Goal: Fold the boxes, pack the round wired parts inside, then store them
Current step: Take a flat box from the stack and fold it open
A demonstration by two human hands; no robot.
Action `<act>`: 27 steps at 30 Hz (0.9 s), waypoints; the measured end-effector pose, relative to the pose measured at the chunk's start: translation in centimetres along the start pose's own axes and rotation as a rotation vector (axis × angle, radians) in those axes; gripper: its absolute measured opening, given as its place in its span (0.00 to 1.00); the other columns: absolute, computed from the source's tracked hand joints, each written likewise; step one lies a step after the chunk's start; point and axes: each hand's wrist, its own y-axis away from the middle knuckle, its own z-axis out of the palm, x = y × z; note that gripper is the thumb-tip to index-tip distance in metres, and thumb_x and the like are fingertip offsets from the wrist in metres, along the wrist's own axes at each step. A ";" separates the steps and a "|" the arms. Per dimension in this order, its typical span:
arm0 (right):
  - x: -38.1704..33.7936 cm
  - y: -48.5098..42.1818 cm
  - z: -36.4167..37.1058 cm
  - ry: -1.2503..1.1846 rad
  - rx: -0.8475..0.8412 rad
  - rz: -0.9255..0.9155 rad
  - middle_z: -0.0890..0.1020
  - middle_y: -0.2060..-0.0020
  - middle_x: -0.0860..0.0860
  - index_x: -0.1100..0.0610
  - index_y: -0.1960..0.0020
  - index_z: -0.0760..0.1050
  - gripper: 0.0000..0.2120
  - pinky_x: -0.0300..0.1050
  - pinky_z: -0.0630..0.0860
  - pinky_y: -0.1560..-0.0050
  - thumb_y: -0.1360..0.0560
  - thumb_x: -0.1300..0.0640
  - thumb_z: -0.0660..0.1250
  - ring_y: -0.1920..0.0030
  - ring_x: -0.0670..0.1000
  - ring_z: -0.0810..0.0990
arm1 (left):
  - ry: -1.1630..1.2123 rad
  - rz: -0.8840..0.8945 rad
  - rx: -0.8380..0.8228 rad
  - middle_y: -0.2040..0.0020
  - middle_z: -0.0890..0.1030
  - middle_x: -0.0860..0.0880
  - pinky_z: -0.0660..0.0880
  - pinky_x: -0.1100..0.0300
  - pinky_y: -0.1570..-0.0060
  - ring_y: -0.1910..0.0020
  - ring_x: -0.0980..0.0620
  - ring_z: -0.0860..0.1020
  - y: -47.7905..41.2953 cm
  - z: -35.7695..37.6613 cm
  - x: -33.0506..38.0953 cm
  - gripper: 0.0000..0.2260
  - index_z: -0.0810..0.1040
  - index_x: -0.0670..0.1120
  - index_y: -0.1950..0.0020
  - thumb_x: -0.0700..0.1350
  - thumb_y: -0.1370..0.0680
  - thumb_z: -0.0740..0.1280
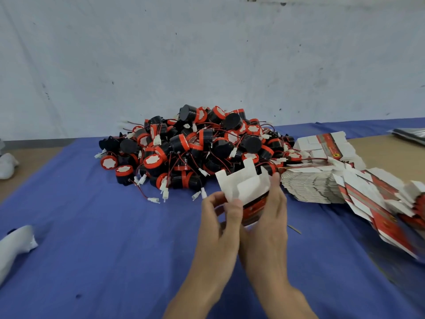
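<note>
A half-folded box point(243, 184) sits between both hands, just above the blue cloth point(115, 238) on the counter point(377, 155). The left grip point(220, 217) pinches its left edge, and the right grip point(269, 217) curls round its right side. Its white flaps stand open. Behind it is the pile of round wired parts point(195, 148), with flat boxes point(317, 185) stacked to the right.

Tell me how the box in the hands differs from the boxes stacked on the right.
The held box is partly opened up, with its white flaps standing. The stacked boxes are pressed flat. The held box is gripped between the left hand and the right hand, while the stacked boxes lie untouched in a fanned pile. The held box is a single one; the stacked boxes are many. Both show red print outside and white card inside.
</note>
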 end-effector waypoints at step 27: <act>-0.9 -0.5 -0.9 -0.645 -0.443 0.104 0.78 0.33 0.43 0.38 0.27 0.68 0.22 0.46 0.78 0.38 0.20 0.37 0.58 0.34 0.47 0.78 | -0.034 0.088 -0.211 0.33 0.78 0.51 0.75 0.46 0.35 0.34 0.50 0.78 -1.4 -3.2 1.0 0.28 0.70 0.54 0.27 0.64 0.25 0.64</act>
